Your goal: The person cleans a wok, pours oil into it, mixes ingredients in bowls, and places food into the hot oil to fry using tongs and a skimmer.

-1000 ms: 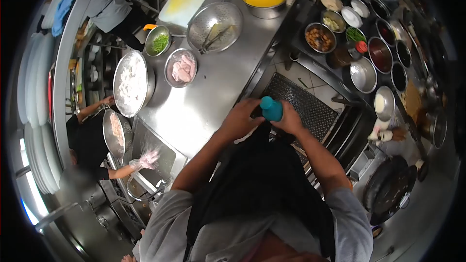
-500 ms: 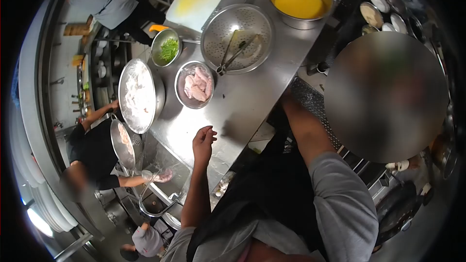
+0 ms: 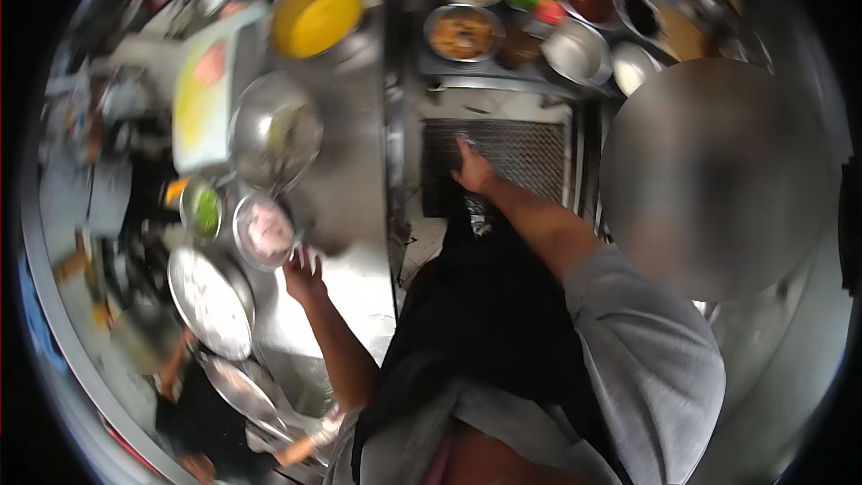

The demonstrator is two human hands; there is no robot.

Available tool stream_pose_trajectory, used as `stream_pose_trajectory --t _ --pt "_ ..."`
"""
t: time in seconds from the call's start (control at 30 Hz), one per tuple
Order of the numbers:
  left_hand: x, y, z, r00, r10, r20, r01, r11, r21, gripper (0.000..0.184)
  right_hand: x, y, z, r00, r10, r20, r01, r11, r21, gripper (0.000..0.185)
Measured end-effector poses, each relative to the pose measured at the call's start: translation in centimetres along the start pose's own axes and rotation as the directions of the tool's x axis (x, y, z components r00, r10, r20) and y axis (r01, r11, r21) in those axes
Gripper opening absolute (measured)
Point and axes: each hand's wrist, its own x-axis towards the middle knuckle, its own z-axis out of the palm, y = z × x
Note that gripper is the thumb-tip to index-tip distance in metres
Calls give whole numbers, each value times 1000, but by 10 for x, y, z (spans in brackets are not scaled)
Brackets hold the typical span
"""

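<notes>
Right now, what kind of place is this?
Probably a restaurant kitchen. There's a long metal counter, pale raw meat in a bowl near the person's left hand, and lots of yellow liquid in a big pot.

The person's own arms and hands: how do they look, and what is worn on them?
The left hand and right hand are ungloved; no watch or bracelet shows. The right sleeve is grey, loose and short, ending near the elbow, without visible markings. Motion blur hides finer details.
</notes>
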Motion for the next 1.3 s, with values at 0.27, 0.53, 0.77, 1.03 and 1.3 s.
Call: stream_pose_trajectory --t 0.27,0.53,0.77,1.03,1.3 --pt "13 8 18 1000 20 -9 -19 994 105 45 -151 136 -98 936 251 -246 -195 953 231 91" --pt "-94 -47 31 941 327 -90 -252 851 461 36 -221 180 -102 831 264 -490 39 850 525 79" --pt "-227 -161 146 820 86 565 -446 716 538 13 -250 172 -157 944 4 -330 282 513 811 43" --pt "-407 -312 314 152 -395 906 -784 510 353 26 -338 215 -225 684 506 -525 358 394 847 29" --pt "-463 -453 474 -232 -677 699 -894 431 120 15 -435 260 -190 33 940 -339 526 272 806 19"
